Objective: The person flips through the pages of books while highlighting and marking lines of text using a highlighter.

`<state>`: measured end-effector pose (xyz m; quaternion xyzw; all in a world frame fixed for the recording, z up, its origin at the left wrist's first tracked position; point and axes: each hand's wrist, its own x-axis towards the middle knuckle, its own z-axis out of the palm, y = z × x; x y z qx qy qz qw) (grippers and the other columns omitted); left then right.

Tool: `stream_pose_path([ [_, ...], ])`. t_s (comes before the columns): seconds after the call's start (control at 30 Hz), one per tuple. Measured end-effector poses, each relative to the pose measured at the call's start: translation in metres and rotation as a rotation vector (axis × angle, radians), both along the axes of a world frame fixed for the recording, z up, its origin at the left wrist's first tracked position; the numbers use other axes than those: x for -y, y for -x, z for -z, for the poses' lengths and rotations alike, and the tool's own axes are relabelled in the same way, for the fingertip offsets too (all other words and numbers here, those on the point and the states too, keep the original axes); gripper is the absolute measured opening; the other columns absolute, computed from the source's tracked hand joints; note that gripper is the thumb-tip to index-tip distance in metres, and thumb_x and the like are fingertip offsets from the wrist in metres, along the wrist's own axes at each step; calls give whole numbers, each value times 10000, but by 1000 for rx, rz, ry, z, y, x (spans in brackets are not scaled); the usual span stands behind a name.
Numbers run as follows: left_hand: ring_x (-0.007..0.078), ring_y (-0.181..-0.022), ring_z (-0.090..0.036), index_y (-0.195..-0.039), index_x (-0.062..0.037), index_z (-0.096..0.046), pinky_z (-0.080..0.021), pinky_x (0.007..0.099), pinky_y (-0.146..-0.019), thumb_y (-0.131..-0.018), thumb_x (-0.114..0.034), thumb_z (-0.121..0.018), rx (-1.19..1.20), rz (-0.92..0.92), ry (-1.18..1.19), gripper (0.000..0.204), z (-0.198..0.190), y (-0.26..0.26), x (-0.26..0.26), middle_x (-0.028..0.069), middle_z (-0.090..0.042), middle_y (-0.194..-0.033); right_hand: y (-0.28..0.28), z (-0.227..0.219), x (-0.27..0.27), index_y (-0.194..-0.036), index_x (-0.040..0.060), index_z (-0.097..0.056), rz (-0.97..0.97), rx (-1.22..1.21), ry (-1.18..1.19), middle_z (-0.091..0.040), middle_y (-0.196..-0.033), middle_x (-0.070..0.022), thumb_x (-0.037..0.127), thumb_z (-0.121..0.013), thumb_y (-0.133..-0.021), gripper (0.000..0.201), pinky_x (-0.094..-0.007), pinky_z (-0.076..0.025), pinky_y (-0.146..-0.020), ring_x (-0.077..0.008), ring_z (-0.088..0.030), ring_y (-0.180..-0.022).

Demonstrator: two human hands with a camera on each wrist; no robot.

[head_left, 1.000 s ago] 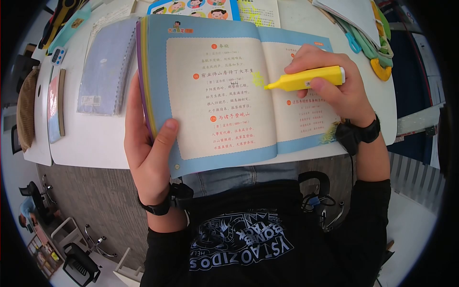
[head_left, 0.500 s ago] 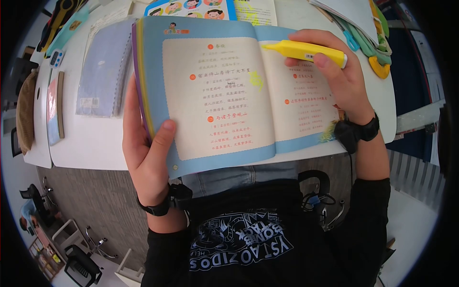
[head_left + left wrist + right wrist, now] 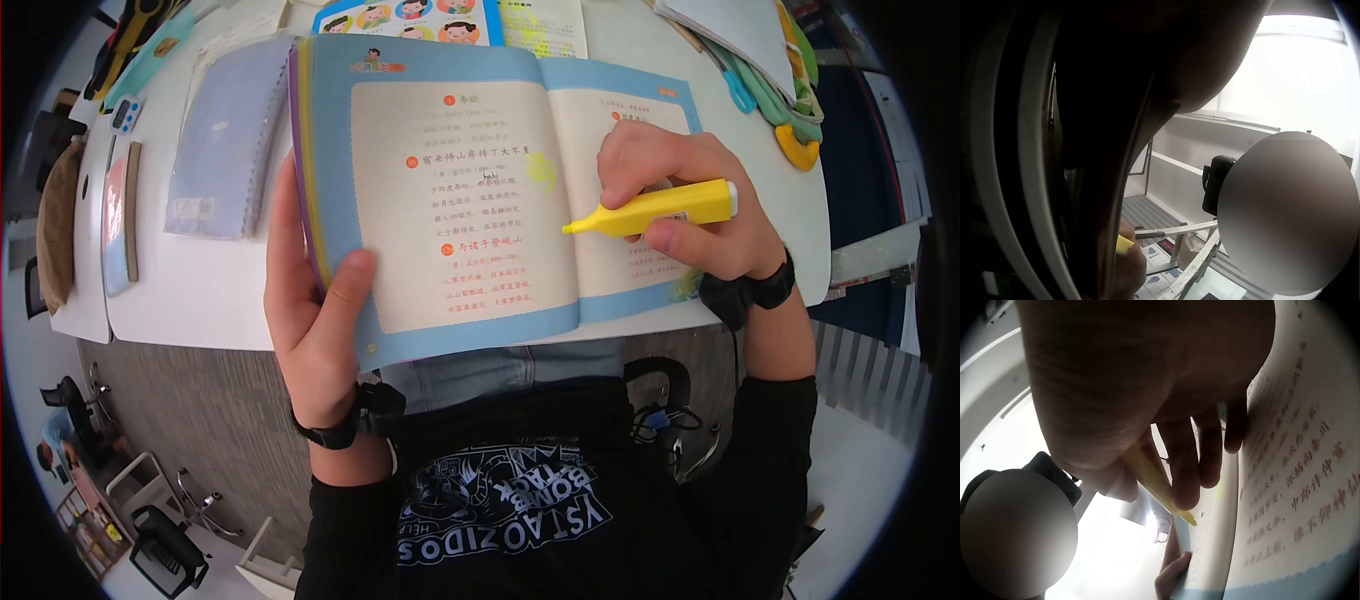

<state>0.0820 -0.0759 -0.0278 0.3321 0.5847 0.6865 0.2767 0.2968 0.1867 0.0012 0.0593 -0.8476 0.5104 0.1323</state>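
Observation:
An open book point(image 3: 455, 300) with blue page borders and printed Chinese verses is held up over the table's front edge. My left hand point(image 3: 315, 310) grips its left side, thumb on the page and fingers behind the cover. In my right hand point(image 3: 690, 200) is a yellow highlighter point(image 3: 665, 208), pinched between thumb and fingers. Its uncapped tip points left, close over the book's inner fold. A yellow scribble point(image 3: 541, 172) marks the left page beside the middle poem's title. In the right wrist view the highlighter point(image 3: 1154, 481) slants down past the fingers toward the page.
A spiral notebook point(image 3: 222, 140) in a clear cover lies left of the book on the white table point(image 3: 200, 310). Farther left are a small timer point(image 3: 126, 115) and a thin book point(image 3: 122, 220). Teal scissors point(image 3: 738, 88) and a green-yellow pouch point(image 3: 797, 145) lie at the right.
My right hand first lifted the highlighter away from the yellow scribble toward the page top, then brought it down lower beside the fold. The left hand keeps its grip on the book.

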Motion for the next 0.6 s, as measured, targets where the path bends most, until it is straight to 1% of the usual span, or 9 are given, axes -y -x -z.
stream_pose_path([
  [0.07, 270, -1425, -505, -1653, 28, -228, -386, 392, -1180, -973, 13, -593, -2, 1, -13, 772, 0, 0, -1, 215, -420, -1625, 0, -2, 4, -1130, 31, -706, 5, 16, 11, -711, -1033, -87, 174, -718, -921, 254, -316, -491, -819, -228, -651, -931],
  [0.13, 269, -1433, -495, -1654, 28, -226, -387, 386, -1178, -976, 16, -589, -35, -23, -13, 769, 0, 0, -3, 212, -419, -1628, 1, -3, 6, -1143, 39, -714, 35, 46, 9, -674, -969, -97, 279, -712, -919, 329, -360, -502, -816, -253, -602, -945],
  [0.23, 268, -1435, -493, -1654, 28, -226, -390, 385, -1176, -979, 15, -589, -33, -9, -5, 766, 0, 0, -1, 211, -417, -1629, 4, -4, 10, -1161, 26, -732, 24, 27, -62, -697, -977, -113, 261, -725, -896, 354, -359, -505, -825, -263, -604, -965],
  [0.33, 268, -1438, -489, -1653, 29, -228, -388, 386, -1177, -980, 20, -586, -56, -19, 5, 762, -2, -2, -2, 212, -416, -1630, 4, -4, 11, -1176, 22, -741, 34, 40, -53, -710, -982, -121, 244, -728, -881, 369, -360, -505, -846, -269, -606, -980],
  [0.53, 266, -1435, -491, -1652, 28, -230, -394, 384, -1171, -976, 21, -586, -22, -4, 2, 764, -1, -1, -1, 209, -412, -1630, 6, -5, 13, -1166, 14, -737, 62, 52, -104, -716, -994, -115, 206, -702, -889, 339, -364, -499, -875, -261, -609, -975],
  [0.6, 265, -1435, -491, -1652, 28, -231, -395, 385, -1170, -974, 23, -585, -34, -19, -2, 765, 0, -1, 0, 209, -416, -1627, 6, -8, 8, -1171, 15, -734, 27, 62, -115, -715, -988, -115, 198, -695, -891, 337, -365, -500, -875, -258, -609, -974],
])
